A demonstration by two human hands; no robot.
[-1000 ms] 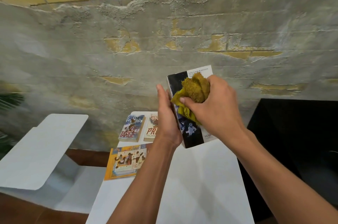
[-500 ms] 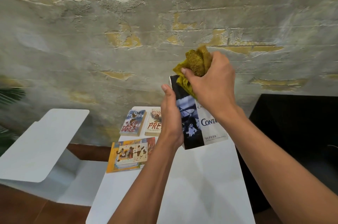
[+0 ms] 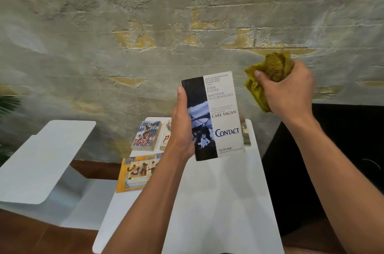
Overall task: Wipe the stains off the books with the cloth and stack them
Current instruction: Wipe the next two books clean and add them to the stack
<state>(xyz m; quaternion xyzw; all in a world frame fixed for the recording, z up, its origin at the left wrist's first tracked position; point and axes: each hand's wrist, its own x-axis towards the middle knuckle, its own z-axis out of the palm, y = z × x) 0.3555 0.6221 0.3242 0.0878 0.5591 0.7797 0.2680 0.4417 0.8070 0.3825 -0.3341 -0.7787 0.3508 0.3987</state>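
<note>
My left hand (image 3: 182,129) grips a black-and-white paperback titled Contact (image 3: 218,116) by its spine, held upright above the white table (image 3: 218,201). My right hand (image 3: 291,89) clutches a bunched mustard-yellow cloth (image 3: 268,75) up and to the right of the book, apart from it. On the table's far end lie a stained blue paperback (image 3: 146,136), a second paperback (image 3: 166,137) half hidden behind my left wrist, and a large yellow picture book (image 3: 137,171) overhanging the left edge. Another book's edge (image 3: 246,133) peeks out behind the Contact book.
A white chair (image 3: 41,160) stands to the left of the table, with green plant leaves (image 3: 8,104) beyond it. A black surface (image 3: 332,160) sits to the right. A rough plastered brick wall (image 3: 145,46) rises just behind the table.
My right hand has pulled the cloth off the Contact book's cover, up and away to the right. The whole cover now shows. My left hand still holds the book upright.
</note>
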